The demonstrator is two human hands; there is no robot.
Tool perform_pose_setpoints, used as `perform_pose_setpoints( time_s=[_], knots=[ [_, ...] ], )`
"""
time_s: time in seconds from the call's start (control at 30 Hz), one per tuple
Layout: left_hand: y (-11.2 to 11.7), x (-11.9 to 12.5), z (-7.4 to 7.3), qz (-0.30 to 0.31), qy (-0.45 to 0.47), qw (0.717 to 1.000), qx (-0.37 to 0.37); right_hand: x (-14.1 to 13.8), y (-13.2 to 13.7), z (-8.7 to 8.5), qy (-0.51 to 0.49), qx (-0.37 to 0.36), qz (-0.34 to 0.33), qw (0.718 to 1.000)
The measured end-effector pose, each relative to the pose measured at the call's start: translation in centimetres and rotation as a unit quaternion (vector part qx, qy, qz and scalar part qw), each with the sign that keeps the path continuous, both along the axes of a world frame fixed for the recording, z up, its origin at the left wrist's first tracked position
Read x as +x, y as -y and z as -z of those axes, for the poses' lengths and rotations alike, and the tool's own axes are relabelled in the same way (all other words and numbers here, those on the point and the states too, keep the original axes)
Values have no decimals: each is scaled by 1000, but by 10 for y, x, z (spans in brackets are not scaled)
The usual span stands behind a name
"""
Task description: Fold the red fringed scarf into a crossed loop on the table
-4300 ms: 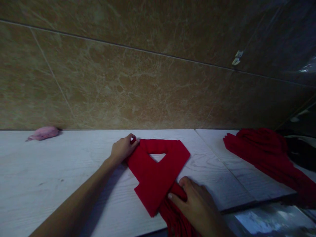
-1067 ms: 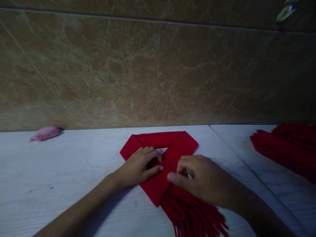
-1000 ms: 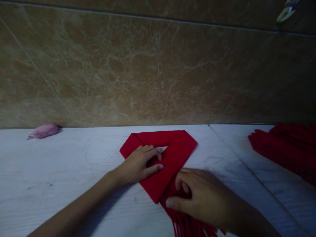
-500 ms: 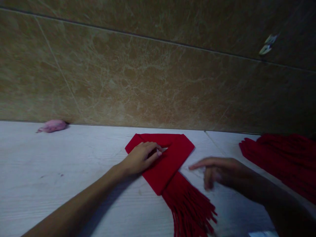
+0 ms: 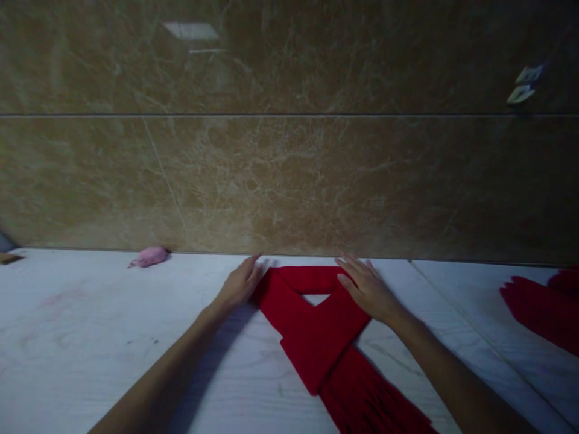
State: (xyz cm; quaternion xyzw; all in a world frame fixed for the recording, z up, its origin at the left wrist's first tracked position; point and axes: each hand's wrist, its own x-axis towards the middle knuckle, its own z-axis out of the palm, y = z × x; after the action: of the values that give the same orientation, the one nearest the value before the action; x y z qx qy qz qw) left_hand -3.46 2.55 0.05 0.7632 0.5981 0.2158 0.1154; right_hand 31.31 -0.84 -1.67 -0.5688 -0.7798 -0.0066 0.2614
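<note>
Left hand (image 5: 239,284) is placed at the 10 o'clock corner of a red scarf (image 5: 316,339), its fingers extended close together; whether cloth is pinched there cannot be told. The scarf is laid flat on a white wood-grained surface (image 5: 246,386), folded around 1 small opening near its 12 o'clock edge. Its upper layer is brought to a corner at 6 o'clock, and from beneath, a fringed end is led out toward 5 o'clock, cut off by the view's lower edge. Right hand (image 5: 368,292) is spread wide over the 2 o'clock corner. At 3 o'clock, well apart, a 2nd red fabric (image 5: 540,310) is partly seen.
</note>
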Motion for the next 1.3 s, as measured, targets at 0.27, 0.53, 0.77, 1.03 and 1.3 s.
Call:
perform_pose_setpoints(
  time_s=[0.27,0.53,0.77,1.03,1.3],
  knots=[
    [7,24,-8,-82,-62,995,-5,29,-11,-4,-44,-36,195,979],
    [4,31,0,20,218,976,-10,17,-12,-8,-42,-103,247,962],
    [5,26,-5,-38,98,994,-24,19,-4,-16,-21,-127,259,957],
    [24,48,-6,176,-59,977,104,-4,6,-16,22,-2,39,999],
    [27,56,-3,235,-170,957,-5,-17,13,-13,99,-136,7,986]
  ],
)
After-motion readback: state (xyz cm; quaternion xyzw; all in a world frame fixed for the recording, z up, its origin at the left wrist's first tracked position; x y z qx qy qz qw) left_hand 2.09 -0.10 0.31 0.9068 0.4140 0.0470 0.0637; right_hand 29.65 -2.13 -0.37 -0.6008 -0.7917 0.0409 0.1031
